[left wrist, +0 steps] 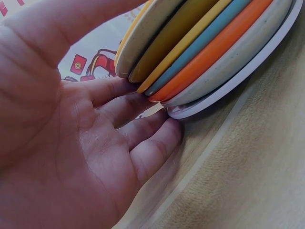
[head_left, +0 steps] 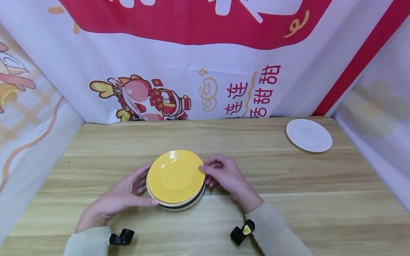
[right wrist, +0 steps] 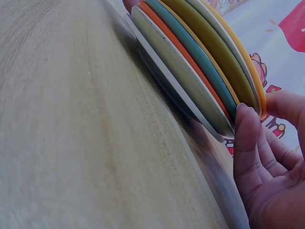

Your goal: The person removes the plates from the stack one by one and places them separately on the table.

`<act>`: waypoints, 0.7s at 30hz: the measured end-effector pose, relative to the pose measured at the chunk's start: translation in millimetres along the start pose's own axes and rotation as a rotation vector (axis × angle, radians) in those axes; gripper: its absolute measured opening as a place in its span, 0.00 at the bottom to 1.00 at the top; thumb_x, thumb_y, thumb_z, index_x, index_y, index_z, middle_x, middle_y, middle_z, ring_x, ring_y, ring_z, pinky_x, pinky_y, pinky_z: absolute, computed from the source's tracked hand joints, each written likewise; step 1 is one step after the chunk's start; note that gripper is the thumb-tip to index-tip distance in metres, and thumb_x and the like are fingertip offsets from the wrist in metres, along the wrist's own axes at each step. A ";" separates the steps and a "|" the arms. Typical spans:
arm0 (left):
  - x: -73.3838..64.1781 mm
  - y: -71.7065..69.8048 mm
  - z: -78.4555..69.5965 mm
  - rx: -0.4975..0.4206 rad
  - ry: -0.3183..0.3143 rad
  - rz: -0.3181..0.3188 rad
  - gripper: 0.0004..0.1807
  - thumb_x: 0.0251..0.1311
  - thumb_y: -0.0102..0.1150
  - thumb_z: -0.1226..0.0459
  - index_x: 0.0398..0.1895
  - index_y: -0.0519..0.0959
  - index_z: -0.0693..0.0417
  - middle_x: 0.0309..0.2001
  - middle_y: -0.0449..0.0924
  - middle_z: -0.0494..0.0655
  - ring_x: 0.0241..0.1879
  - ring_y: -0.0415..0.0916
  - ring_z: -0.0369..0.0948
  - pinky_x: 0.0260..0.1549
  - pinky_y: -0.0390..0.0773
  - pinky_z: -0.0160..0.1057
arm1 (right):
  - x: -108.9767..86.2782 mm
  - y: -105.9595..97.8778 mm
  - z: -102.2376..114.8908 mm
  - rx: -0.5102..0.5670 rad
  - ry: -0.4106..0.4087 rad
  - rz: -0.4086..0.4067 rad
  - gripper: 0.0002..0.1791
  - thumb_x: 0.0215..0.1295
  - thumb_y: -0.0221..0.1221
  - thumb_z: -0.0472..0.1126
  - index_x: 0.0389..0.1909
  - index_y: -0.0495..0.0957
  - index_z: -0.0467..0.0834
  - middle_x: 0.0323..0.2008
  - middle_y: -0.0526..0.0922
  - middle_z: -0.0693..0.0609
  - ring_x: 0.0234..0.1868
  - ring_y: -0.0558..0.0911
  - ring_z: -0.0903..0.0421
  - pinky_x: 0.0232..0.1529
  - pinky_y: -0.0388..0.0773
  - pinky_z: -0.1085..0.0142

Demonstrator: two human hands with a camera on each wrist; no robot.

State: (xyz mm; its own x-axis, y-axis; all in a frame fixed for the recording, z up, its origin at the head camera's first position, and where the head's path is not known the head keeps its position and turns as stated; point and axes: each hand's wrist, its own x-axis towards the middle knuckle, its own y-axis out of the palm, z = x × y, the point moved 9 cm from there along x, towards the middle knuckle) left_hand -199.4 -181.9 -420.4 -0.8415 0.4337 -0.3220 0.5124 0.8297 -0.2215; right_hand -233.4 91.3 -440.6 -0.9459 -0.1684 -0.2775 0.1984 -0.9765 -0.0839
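A stack of plates (left wrist: pixel 202 52) stands in front of me, topped by a yellow plate (head_left: pixel 176 177). From the side, its layers show cream, mustard, blue, orange and speckled grey edges, with a white plate (left wrist: pixel 224 102) at the bottom. My left hand (head_left: pixel 126 193) holds the stack from the left, thumb at the near rim and fingertips along the plate edges. On the other side, my right hand (head_left: pixel 227 174) grips the stack's rim, its thumb over the yellow plate's edge and fingers against the plates below.
Another white plate (head_left: pixel 309 136) lies alone at the back right of the wooden table (head_left: pixel 304 206). Behind the table hangs a printed cloth (head_left: pixel 192 57), with more cloth along both sides.
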 end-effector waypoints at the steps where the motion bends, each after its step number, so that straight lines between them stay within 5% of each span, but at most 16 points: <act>1: -0.1 -0.1 0.2 -0.001 0.002 -0.001 0.61 0.58 0.81 0.62 0.89 0.49 0.44 0.89 0.49 0.52 0.86 0.53 0.58 0.82 0.60 0.52 | 0.2 0.3 0.2 -0.002 -0.001 0.001 0.16 0.69 0.73 0.47 0.49 0.84 0.42 0.35 0.87 0.47 0.30 0.85 0.54 0.32 0.88 0.66; 17: -3.8 -0.8 2.5 -0.027 0.008 0.002 0.62 0.57 0.81 0.62 0.89 0.49 0.43 0.89 0.49 0.51 0.86 0.52 0.58 0.82 0.60 0.50 | 0.1 3.4 -0.4 0.027 -0.002 -0.001 0.17 0.68 0.73 0.47 0.49 0.84 0.41 0.33 0.87 0.48 0.29 0.84 0.54 0.31 0.88 0.66; 21: -3.6 -0.6 1.0 -0.038 0.029 0.003 0.62 0.57 0.82 0.63 0.89 0.50 0.44 0.88 0.50 0.51 0.86 0.53 0.58 0.81 0.64 0.43 | 0.4 2.6 -0.1 0.032 -0.007 -0.003 0.16 0.67 0.73 0.46 0.48 0.84 0.41 0.33 0.86 0.48 0.28 0.84 0.54 0.31 0.87 0.66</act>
State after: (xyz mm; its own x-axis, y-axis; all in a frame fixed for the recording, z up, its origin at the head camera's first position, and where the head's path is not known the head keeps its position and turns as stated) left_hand -196.5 -184.3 -420.0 -0.8448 0.4462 -0.2954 0.5089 0.8406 -0.1856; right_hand -233.3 88.8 -441.1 -0.9483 -0.1661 -0.2703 0.1871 -0.9809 -0.0536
